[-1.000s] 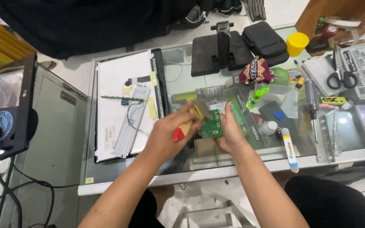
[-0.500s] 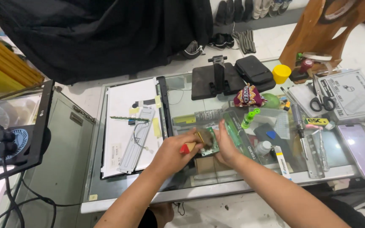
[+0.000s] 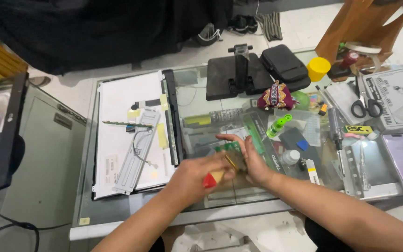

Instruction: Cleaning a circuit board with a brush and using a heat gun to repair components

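Left hand [image 3: 197,175] is closed around a red-handled brush [image 3: 215,176], bristles on the green circuit board [image 3: 229,150]. Right hand [image 3: 250,161] pinches the board's edge, apparently just above the glass surface [image 3: 197,100]. Board sits just right of the white panel [image 3: 127,135].

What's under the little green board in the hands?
Under the green circuit board lies the glass table, with blurry items below it. The right hand and left hand cover most of it.

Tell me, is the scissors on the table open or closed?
Closed: the scissors lie flat on the glass table, blades together, black handles side by side.
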